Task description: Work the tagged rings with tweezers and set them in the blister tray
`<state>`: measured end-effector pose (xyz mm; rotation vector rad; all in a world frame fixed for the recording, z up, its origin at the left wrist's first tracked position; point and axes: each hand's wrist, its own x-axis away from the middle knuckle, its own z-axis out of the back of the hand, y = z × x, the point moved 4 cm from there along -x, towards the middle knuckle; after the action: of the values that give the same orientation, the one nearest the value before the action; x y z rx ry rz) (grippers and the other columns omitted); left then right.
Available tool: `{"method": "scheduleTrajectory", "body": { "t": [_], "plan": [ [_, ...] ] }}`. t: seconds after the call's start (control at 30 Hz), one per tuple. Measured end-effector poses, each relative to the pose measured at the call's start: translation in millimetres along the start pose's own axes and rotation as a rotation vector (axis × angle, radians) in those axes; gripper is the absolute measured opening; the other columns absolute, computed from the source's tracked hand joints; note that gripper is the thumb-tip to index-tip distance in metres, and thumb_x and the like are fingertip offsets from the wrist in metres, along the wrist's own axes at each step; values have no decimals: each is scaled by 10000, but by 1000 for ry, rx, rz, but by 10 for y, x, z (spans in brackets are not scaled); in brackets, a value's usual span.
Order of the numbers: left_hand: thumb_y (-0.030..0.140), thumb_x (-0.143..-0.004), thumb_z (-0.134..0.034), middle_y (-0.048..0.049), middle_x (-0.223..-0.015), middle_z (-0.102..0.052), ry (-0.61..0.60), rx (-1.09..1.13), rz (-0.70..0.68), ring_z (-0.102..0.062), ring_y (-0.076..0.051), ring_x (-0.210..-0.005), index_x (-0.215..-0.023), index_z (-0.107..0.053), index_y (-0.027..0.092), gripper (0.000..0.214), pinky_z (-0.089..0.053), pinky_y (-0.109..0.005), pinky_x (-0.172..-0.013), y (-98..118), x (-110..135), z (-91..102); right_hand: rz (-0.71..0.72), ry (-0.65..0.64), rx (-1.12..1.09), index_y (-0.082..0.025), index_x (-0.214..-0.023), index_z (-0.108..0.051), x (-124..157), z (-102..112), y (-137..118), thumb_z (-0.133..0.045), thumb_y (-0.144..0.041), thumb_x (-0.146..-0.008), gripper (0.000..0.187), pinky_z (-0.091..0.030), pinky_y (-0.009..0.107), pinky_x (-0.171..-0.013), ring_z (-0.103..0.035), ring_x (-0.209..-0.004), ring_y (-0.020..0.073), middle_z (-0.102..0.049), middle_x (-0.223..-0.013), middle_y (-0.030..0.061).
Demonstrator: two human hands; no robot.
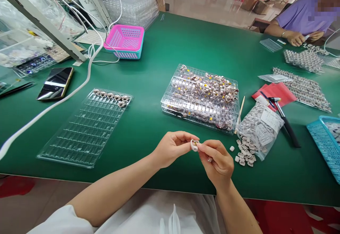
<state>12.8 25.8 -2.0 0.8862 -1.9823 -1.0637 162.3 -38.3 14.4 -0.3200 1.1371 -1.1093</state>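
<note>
A small white C-shaped piece, like a clip-on earbud shell [194, 145], is held up over the table's front. The thumb and fingertips of my left hand [174, 148] pinch its left side. On the other side, my right hand [218, 161] is closed with its fingertips on the piece. A small pale bit [209, 159] shows among the right fingers. Behind both hands lie stacked clear trays [200, 95] full of similar pieces with yellow tabs. To the left, a clear slotted tray [82, 131] carries several pieces in its far rows.
Right of my hands are loose white caps [245, 152], a plastic bag of caps [261, 124] and a black-handled hammer [288, 127]. A blue basket [322, 145] stands farther right. A phone [55, 84], white cable [89, 71] and pink basket [124, 37] are left. A co-worker [305, 17] sits opposite.
</note>
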Motion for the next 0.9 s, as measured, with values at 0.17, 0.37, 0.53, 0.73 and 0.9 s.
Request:
{"method": "scheduleTrajectory", "body": {
  "t": [0.17, 0.37, 0.53, 0.73, 0.9],
  "plan": [
    [343, -707, -834, -77, -789, -773, 0, -17, -23, -723, -189, -731, -860, -763, 129, 273, -590, -291, -709, 7, 2, -4, 14, -3, 9, -350, -1181, -678, 5, -19, 15, -653, -24, -835, 476, -526, 254, -542, -639, -697, 149, -674, -879, 37],
    [277, -745, -795, -75, -807, -769, -4, -82, -51, -709, -179, -738, -880, -759, 128, 205, -571, -266, -678, -10, 7, 15, 51, -14, 64, -334, -1161, -669, 6, -10, 12, -658, -45, -840, 432, -549, 264, -570, -660, -690, 153, -688, -863, 40],
    [273, -757, -777, -78, -823, -768, -6, -117, -62, -709, -186, -760, -892, -757, 129, 198, -571, -275, -700, -29, 5, 36, 76, -13, 72, -331, -1142, -670, -10, -1, -7, -650, -47, -841, 414, -558, 268, -574, -671, -679, 157, -699, -840, 33],
    [214, -770, -735, -62, -817, -760, -12, -150, -74, -690, -167, -747, -885, -757, 138, 140, -552, -261, -696, -44, -2, 37, 83, -52, 72, -316, -1136, -660, 8, -11, 22, -643, -44, -848, 396, -564, 281, -613, -667, -724, 159, -690, -878, 45],
    [186, -796, -690, -63, -799, -747, -20, -275, -103, -659, -157, -732, -900, -760, 130, 137, -523, -256, -698, -21, -3, 37, -109, -107, -84, -286, -1033, -665, -19, 2, 66, -640, -66, -858, 283, -480, 244, -537, -615, -701, 135, -662, -906, 35]
  ]
}}
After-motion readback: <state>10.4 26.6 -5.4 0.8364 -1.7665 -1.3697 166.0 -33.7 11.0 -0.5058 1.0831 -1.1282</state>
